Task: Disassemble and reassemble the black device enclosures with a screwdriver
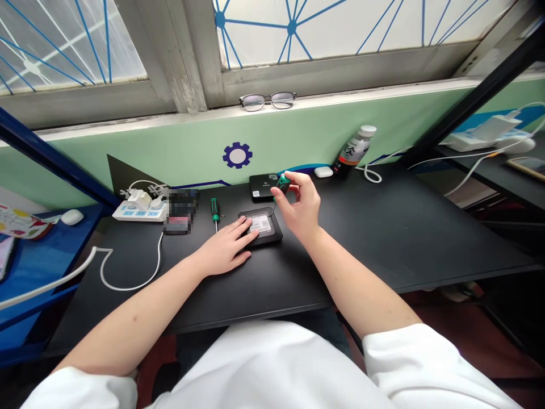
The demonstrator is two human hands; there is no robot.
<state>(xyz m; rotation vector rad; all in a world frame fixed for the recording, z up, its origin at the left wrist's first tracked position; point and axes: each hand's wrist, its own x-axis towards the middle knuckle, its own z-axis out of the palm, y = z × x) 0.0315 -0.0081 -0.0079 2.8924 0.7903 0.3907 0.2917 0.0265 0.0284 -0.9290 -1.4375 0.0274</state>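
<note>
Here's the hard drive (263,220), label up inside its black enclosure (275,236), lying on the desk (366,244), and both hands are on the job! The right grip (300,204) is just right of the drive, thumb and fingertips pinched together on the green-and-black handle of a screwdriver (284,180). Look at that shaft, slanting down to the drive's far right corner! Is the tip seated in a screw? From here, I can't tell; it's too fine to make out.

Over on the drive's left side, the left grip (225,247) lies flat, clamped on nothing, fingers spread and laid across the label and the near left edge, thumb apart from them on the near side. Nice brace, that.

What does good work call for? I'd say bring the handle more upright over the corner, because a leaning bit could slip and chew the screw head. Press down first, then turn in short, even twists. Those left fingers do well to bear on the frame rather than hard on the label, and well away from the tip.

Left of the drive, a second screwdriver (215,210) lies with its shaft pointing nearer the body, and just beside it a tiny piece (223,216), perhaps a screw. Behind the drive sits a black casing (260,186) bearing a white sticker.
</note>
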